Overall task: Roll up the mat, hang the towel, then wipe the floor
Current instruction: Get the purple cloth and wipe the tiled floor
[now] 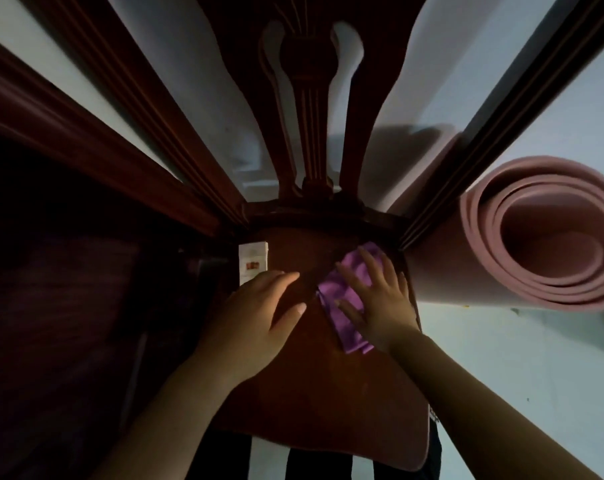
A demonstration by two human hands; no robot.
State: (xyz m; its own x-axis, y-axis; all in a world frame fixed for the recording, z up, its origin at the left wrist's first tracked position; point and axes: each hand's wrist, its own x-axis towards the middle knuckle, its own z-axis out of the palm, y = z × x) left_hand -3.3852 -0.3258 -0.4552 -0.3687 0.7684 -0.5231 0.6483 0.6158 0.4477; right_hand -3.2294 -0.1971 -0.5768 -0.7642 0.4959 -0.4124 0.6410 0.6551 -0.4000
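The right hand [376, 299] lies flat, fingers wide, on the purple towel [342, 289] — it sits on the chair [321, 393] seat. The left hand [259, 313] rests flat on the seat too. The rolled mat [501, 271] stands right of the chair. The bunched towel could slide off if hung crooked.

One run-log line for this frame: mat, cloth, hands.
mat: rolled, beside chair | purple cloth: on seat | right hand: flat on cloth | left hand: open, on seat
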